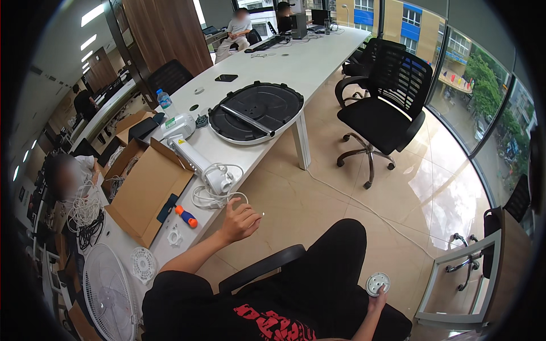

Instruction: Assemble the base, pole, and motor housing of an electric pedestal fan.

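left hand (240, 220) raised at the bench (296, 65) edge, fingers curled, pinching something small; cannot tell what. coiled white cable (213, 196) just beside it, by the white fan motor column (190, 150). right hand (376, 298) low beside the thigh, grasping a round white plastic cap (377, 282). black round fan base (256, 111) further along; open cardboard box (145, 190) and orange-handled screwdriver (186, 216) near.

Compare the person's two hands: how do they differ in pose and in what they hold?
The left hand is raised by the table edge, fingers curled, pinching something too small to identify; the right hand hangs low beside the chair, gripping a round white disc. The left is near the coiled white cord; the right is over the floor. Both are bare.
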Demonstrator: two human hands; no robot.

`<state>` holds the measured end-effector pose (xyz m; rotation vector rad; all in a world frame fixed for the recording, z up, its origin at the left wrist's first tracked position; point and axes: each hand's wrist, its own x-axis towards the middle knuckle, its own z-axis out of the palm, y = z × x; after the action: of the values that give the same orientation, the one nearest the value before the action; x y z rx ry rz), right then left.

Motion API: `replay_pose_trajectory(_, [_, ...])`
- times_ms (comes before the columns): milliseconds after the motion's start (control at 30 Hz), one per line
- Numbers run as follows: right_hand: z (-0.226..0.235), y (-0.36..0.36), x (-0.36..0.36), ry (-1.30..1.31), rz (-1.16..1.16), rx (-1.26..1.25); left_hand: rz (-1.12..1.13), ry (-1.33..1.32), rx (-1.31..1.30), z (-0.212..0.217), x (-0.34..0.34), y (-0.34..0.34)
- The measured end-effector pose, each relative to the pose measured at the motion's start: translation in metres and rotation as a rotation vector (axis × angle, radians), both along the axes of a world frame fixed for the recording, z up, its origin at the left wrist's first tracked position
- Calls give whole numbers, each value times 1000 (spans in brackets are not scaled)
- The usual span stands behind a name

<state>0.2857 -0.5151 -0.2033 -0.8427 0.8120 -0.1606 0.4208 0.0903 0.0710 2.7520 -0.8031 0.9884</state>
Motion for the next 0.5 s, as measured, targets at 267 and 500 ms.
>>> replay_pose_trajectory(267, [2, 16, 21, 2, 41, -39, 16, -11, -46, 7, 2, -8])
replay_pose_trajectory(500, [5, 50, 49, 1, 22, -66, -254, -222, -248, 79, 11, -83])
